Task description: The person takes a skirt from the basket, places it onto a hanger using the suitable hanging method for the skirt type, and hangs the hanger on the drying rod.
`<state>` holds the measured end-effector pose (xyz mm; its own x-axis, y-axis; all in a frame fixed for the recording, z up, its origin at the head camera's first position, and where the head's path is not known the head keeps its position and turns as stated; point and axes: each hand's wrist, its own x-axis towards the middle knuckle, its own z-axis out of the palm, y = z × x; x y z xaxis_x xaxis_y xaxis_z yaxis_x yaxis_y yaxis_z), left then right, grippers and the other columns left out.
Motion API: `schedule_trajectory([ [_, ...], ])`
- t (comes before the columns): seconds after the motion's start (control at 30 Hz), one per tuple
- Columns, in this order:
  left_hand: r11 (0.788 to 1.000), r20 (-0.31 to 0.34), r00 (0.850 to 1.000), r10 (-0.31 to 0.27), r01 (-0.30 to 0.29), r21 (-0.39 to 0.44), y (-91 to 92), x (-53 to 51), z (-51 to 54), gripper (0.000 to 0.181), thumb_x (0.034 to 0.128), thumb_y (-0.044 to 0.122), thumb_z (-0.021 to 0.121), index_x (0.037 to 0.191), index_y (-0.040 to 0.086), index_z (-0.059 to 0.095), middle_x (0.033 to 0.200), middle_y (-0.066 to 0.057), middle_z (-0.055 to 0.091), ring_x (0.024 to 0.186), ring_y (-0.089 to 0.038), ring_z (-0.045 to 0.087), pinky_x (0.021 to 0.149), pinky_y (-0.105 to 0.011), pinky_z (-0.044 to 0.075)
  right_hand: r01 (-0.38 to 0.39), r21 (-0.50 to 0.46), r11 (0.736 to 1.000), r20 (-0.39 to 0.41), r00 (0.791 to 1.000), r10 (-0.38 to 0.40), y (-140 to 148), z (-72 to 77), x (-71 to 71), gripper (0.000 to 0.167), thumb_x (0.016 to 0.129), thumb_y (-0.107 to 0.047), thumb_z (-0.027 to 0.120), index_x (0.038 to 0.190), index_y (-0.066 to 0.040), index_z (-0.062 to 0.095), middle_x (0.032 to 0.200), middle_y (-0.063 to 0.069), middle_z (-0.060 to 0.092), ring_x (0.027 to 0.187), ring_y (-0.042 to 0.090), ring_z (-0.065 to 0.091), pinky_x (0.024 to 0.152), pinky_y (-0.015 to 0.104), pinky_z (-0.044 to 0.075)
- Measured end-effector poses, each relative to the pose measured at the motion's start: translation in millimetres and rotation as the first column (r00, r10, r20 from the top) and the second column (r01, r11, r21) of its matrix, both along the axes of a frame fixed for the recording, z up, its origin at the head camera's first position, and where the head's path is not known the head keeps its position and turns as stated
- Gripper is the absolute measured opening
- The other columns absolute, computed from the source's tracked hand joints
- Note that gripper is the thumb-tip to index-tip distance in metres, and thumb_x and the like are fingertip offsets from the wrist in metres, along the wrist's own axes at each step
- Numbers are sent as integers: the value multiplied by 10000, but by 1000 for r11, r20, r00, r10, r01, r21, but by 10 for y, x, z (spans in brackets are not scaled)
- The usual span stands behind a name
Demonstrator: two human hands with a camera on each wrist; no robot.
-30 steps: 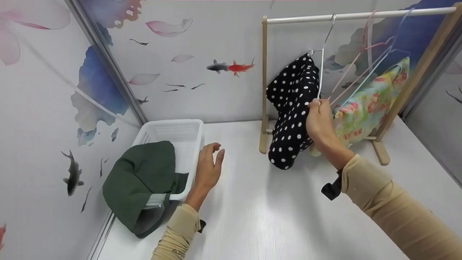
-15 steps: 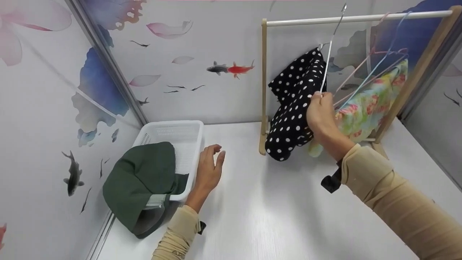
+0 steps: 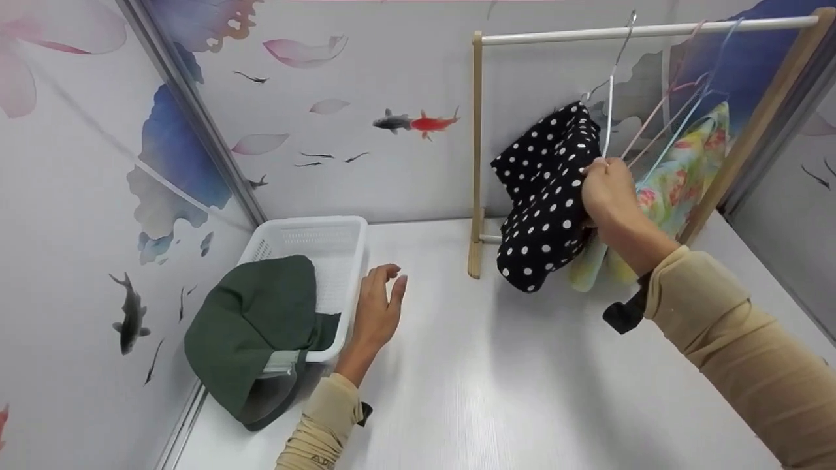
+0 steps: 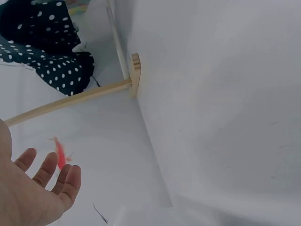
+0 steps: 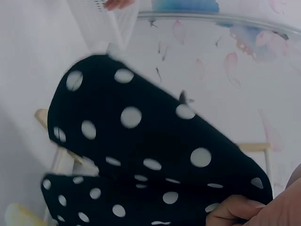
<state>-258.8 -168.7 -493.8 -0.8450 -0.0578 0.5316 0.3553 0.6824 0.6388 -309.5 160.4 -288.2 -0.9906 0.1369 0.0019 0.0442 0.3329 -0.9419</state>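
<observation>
Right of centre in the head view, a black polka-dot garment (image 3: 545, 196) hangs on a white hanger (image 3: 609, 117) gripped by the right hand (image 3: 610, 192), its hook (image 3: 632, 19) at the rail (image 3: 555, 36) in the upper right. A floral garment (image 3: 689, 173) hangs farther right. Left of centre, the left hand (image 3: 377, 307), fingers relaxed, is beside a white basket (image 3: 358, 261) bearing dark green cloth (image 3: 261, 313).
</observation>
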Motion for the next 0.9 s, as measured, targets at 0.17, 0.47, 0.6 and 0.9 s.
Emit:
schedule_trajectory([
  [0.17,1000,23,1000,11,-11,-2,-15,2,0,389,1031,402,444,1236,88,546,1145,-78,569,1089,-244,509,927,-406,412,-1,-14,1000,25,1000,1,94,-86,-6,382,1045,-282,175,1208,-20,400,1230,191,386,937,279,481,617,385,502],
  [0.47,1000,22,1000,6,-5,-22,29,22,-27,382,1033,393,444,1230,84,550,1150,-50,565,1099,-221,505,925,-410,426,-32,93,995,14,999,31,146,-174,20,576,1034,-416,136,1289,38,381,1276,220,401,1089,326,440,699,392,478],
  [0.6,1000,23,1000,11,-10,-19,28,31,-39,357,1033,380,454,1212,90,559,1141,-45,566,1088,-233,509,915,-404,427,-19,117,993,10,1000,18,180,-192,38,577,1038,-388,124,1295,59,383,1279,233,398,1124,344,420,827,417,432],
  [0.9,1000,49,999,-7,7,7,53,34,-42,432,1029,422,439,1212,53,571,1150,-52,565,1104,-276,510,919,-411,426,5,229,973,-6,1000,-4,287,-323,58,621,1029,-435,95,1297,32,402,1298,255,432,1181,393,419,960,492,346],
])
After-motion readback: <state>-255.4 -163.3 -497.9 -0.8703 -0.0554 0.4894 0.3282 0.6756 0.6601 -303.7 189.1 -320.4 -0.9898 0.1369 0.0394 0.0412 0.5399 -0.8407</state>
